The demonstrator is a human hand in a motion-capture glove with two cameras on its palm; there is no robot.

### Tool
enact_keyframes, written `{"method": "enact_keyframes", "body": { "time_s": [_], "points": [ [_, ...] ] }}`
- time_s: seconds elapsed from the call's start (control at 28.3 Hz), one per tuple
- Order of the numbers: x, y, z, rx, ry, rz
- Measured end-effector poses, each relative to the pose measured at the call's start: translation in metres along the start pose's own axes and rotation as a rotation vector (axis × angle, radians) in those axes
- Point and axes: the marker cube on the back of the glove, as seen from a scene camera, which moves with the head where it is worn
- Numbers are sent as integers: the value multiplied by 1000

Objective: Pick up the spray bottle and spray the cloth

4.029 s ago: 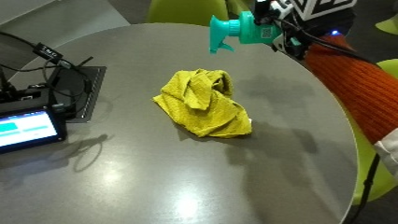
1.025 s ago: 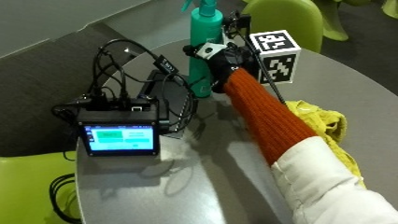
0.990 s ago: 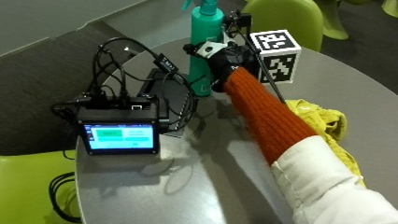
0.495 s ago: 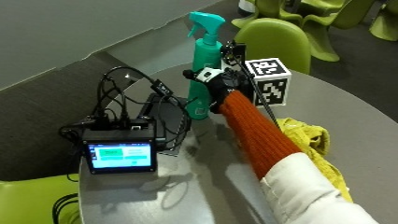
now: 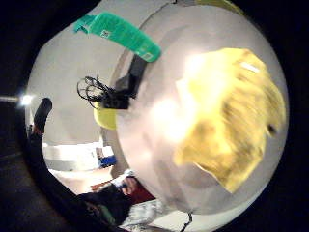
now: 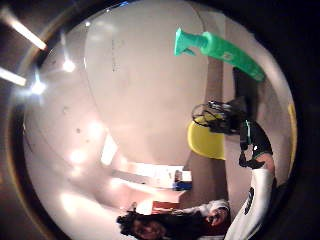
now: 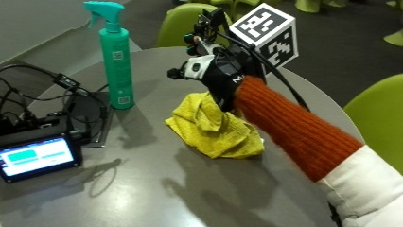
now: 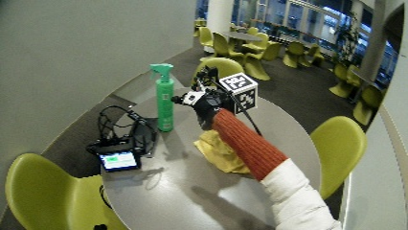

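Just one spray bottle point(image 7: 117, 61) upright, one cloth point(image 7: 214, 125), gloved right hand point(image 7: 214, 75) above.

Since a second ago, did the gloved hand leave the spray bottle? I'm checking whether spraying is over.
Yes. The gloved hand no longer grips the spray bottle, which stands beside the cables; the hand is now apart from it, above the yellow cloth.
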Motion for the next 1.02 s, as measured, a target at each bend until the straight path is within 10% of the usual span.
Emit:
{"method": "enact_keyframes", "body": {
  "time_s": [0.32, 1.02],
  "points": [
    [35, 92, -68, 56, 580, 131],
    [131, 313, -109, 324, 798, 252]
  ]
}}
